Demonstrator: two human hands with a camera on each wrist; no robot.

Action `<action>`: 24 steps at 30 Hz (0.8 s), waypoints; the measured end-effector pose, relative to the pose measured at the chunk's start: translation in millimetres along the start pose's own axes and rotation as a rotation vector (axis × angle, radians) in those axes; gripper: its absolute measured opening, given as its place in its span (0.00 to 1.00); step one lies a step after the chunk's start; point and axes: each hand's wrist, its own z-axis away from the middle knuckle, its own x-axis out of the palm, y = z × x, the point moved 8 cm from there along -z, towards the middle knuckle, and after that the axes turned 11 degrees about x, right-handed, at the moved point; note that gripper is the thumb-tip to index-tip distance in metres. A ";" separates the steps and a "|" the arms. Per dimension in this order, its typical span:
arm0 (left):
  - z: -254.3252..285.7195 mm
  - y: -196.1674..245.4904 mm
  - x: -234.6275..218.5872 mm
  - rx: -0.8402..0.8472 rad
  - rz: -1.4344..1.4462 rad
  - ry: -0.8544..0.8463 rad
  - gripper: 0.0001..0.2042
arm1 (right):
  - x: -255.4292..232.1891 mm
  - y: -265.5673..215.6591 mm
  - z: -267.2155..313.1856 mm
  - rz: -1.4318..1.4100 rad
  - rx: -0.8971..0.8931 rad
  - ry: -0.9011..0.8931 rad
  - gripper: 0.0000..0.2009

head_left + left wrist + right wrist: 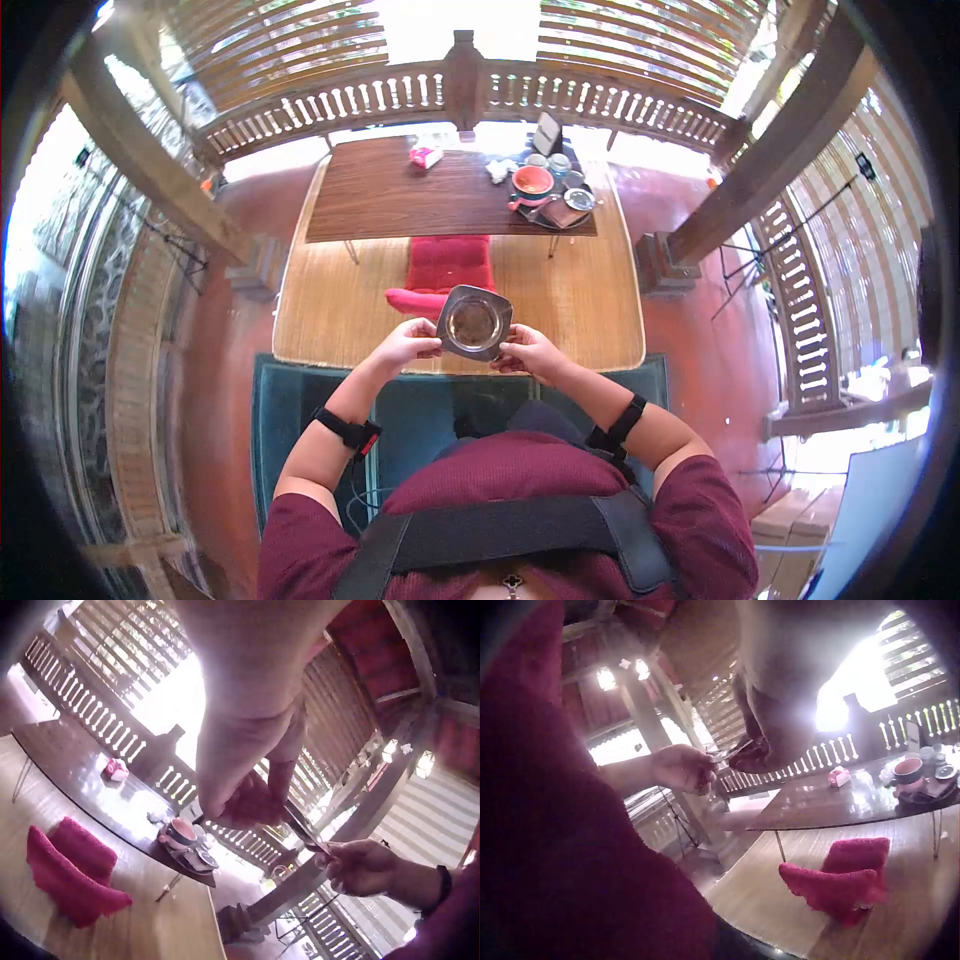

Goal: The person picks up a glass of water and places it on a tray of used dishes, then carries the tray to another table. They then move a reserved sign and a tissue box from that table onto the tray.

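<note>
A square metal dish (474, 322) with rounded corners and a round middle is held up in front of the chest, above the mat. The left hand (408, 343) pinches its left edge, and the right hand (532, 352) pinches its lower right edge. Seen from the left wrist, the dish (304, 826) is nearly edge-on between the left hand (251, 796) and the right hand (364, 868). From the right wrist, a thin edge of the dish (731, 752) shows between the left hand (684, 769) and the right hand (769, 739).
A brown table (380, 190) stands ahead, bearing a red-rimmed bowl (532, 180), jars, a tray and a pink packet (425, 157). In front of it a red chair (450, 265) stands on a woven mat (330, 320). Wooden posts rise on both sides.
</note>
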 end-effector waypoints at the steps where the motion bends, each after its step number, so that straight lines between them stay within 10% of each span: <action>1: -15.3 -4.3 4.3 -0.024 0.004 -0.041 0.05 | -10.1 -0.9 0.8 -0.016 -0.023 0.035 0.15; 17: -264.2 -25.8 114.3 -0.190 -0.335 -0.426 0.07 | -247.9 -73.5 -15.1 -0.091 -0.135 0.332 0.16; 24: -352.1 -33.2 131.3 -0.256 -0.317 -0.312 0.07 | -335.4 -107.5 -51.8 -0.156 -0.061 0.339 0.15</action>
